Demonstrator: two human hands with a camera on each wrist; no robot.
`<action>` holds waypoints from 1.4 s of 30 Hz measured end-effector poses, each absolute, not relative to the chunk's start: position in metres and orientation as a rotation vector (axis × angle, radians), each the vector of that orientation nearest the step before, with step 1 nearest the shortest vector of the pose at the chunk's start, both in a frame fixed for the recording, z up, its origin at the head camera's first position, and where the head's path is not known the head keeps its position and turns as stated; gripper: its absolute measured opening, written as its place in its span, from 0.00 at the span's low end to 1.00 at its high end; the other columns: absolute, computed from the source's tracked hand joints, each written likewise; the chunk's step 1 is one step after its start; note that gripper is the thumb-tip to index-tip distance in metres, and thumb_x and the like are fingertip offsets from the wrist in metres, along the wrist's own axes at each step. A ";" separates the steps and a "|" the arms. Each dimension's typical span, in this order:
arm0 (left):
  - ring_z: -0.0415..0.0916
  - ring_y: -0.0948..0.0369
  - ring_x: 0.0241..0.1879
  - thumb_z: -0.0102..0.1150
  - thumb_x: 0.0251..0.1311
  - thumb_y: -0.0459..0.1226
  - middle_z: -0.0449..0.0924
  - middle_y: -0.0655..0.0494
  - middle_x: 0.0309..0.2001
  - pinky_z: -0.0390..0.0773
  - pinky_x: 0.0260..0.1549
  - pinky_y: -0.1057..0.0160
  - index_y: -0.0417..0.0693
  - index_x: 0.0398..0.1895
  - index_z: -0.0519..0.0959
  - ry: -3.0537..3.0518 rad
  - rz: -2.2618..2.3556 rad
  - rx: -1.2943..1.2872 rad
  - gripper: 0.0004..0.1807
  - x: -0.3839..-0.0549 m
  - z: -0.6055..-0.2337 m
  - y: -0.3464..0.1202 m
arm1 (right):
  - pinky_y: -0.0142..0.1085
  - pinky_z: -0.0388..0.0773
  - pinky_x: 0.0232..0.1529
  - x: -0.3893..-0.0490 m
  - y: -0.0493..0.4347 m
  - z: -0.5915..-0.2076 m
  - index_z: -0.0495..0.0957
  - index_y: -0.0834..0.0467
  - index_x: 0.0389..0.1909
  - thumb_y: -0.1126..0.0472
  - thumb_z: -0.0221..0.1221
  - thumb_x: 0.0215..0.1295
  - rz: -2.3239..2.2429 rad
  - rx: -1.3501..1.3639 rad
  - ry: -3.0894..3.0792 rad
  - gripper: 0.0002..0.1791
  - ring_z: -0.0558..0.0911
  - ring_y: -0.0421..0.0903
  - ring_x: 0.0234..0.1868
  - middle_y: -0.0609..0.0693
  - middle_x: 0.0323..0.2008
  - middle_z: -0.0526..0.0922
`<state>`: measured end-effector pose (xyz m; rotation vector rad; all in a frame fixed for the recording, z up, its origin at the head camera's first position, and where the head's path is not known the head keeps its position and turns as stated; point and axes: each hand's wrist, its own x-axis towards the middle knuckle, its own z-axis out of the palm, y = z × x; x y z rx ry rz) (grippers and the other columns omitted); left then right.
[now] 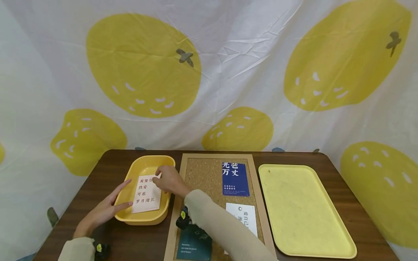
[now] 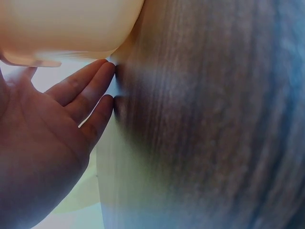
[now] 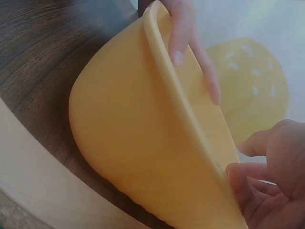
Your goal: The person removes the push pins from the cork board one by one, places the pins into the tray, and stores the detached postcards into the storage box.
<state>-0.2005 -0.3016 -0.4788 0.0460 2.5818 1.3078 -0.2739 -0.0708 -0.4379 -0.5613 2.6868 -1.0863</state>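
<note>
A pale card [image 1: 146, 194] printed with dark characters lies in the yellow plastic basin [image 1: 151, 218] at the left of the table. At its upper right corner, my right hand [image 1: 169, 180] has curled fingers and pinches the card's edge. The right wrist view shows this hand [image 3: 274, 176] at the basin's rim, with the card hidden there. My left hand [image 1: 106, 206] steadies the basin's left side, fingers extended, thumb over the rim near the card's lower left corner. From the left wrist, several straight fingers [image 2: 90, 88] reach under the basin's outer wall [image 2: 71, 28].
Beside the basin lies a wood-framed cork board [image 1: 202, 170] bearing a blue card [image 1: 236, 180], a white card [image 1: 243, 214] and a dark green card [image 1: 195, 246], partly under my right forearm. A pale yellow tray [image 1: 303, 210] lies at the right of the brown table [image 1: 330, 181].
</note>
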 end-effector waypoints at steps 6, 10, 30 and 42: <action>0.37 0.42 0.68 0.58 0.53 0.54 0.38 0.46 0.71 0.44 0.57 0.33 0.75 0.69 0.44 2.577 1.307 0.043 0.43 -0.200 -0.478 -0.301 | 0.29 0.70 0.11 -0.273 -0.068 -0.436 0.76 0.54 0.39 0.53 0.58 0.60 -1.148 -0.567 2.649 0.10 0.73 0.40 0.11 0.45 0.20 0.75; 0.37 0.42 0.68 0.58 0.54 0.53 0.38 0.46 0.71 0.44 0.57 0.33 0.74 0.69 0.45 2.579 1.317 0.061 0.43 -0.199 -0.478 -0.301 | 0.29 0.71 0.11 -0.273 -0.067 -0.436 0.76 0.54 0.38 0.53 0.58 0.60 -1.196 -0.574 2.620 0.10 0.73 0.41 0.12 0.45 0.22 0.75; 0.37 0.42 0.68 0.58 0.54 0.52 0.38 0.46 0.71 0.44 0.57 0.33 0.75 0.69 0.45 2.585 1.319 0.070 0.42 -0.199 -0.477 -0.300 | 0.29 0.73 0.14 -0.276 -0.054 -0.430 0.77 0.53 0.41 0.53 0.57 0.61 -1.266 -0.638 2.668 0.11 0.74 0.39 0.15 0.43 0.25 0.75; 0.36 0.42 0.68 0.58 0.54 0.51 0.37 0.46 0.71 0.44 0.57 0.33 0.74 0.69 0.44 2.585 1.324 0.084 0.43 -0.200 -0.478 -0.301 | 0.27 0.72 0.18 -0.283 -0.036 -0.429 0.78 0.58 0.42 0.56 0.57 0.61 -1.284 -0.703 2.677 0.12 0.73 0.38 0.21 0.45 0.27 0.73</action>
